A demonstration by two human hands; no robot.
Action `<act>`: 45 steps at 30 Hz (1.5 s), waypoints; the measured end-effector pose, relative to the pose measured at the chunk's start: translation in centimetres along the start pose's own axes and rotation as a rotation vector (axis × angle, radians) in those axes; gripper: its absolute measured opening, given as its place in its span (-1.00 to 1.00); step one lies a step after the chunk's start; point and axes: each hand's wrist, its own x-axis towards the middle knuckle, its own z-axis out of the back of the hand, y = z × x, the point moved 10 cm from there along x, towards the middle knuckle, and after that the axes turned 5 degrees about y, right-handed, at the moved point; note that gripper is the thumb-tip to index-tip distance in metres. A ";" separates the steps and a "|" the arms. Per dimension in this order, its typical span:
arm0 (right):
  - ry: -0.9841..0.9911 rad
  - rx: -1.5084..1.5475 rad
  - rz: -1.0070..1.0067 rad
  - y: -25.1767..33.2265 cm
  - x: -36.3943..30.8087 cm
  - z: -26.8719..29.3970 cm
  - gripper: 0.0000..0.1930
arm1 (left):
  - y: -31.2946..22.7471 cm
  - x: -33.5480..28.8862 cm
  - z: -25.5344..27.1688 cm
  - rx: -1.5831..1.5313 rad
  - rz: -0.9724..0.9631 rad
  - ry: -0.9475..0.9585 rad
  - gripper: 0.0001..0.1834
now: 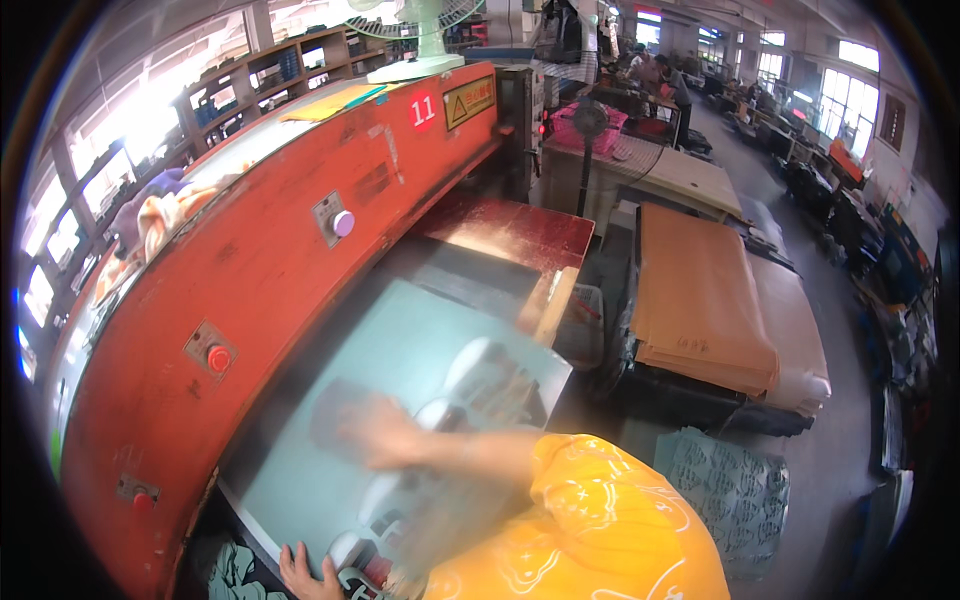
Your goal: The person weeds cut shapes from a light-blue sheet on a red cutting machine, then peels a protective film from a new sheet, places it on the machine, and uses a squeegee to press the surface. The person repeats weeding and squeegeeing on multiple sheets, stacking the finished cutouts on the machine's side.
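Observation:
A pale green sheet (pixel 400 330) lies on the bed of a large orange press (pixel 290 240). My right hand (pixel 385 432) is over the middle of the sheet, smeared by motion. A dark blurred patch (pixel 338 412) shows at its fingers; whether that is a held thing or a shadow I cannot tell. Along the sheet's near right side runs a row of whitish rounded shapes (pixel 470 362), also blurred. At the bed's near edge my left hand (pixel 308 572) rests with its fingers apart, holding nothing visible. Beside it are curved green offcuts (pixel 358 582).
The press front carries a purple knob (pixel 343 223) and red buttons (pixel 218 357). Green scraps (pixel 240 575) lie below the press. To the right are stacked brown sheets (pixel 700 300), a perforated green sheet (pixel 725 490) and a black fan (pixel 590 120). People work far back.

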 end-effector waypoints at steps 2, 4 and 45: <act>0.006 -0.052 -0.053 -0.2 0.1 -0.8 -0.36 | -0.6 0.2 0.6 -0.015 -0.030 -0.038 -0.49; 0.039 -0.125 -0.017 -0.3 0.5 -0.9 -0.26 | -0.7 0.8 0.4 -0.125 -0.032 -0.033 -0.50; -0.025 0.154 0.312 16.5 14.7 -8.1 -0.40 | 8.4 7.6 1.7 -0.338 -0.057 -0.213 -0.63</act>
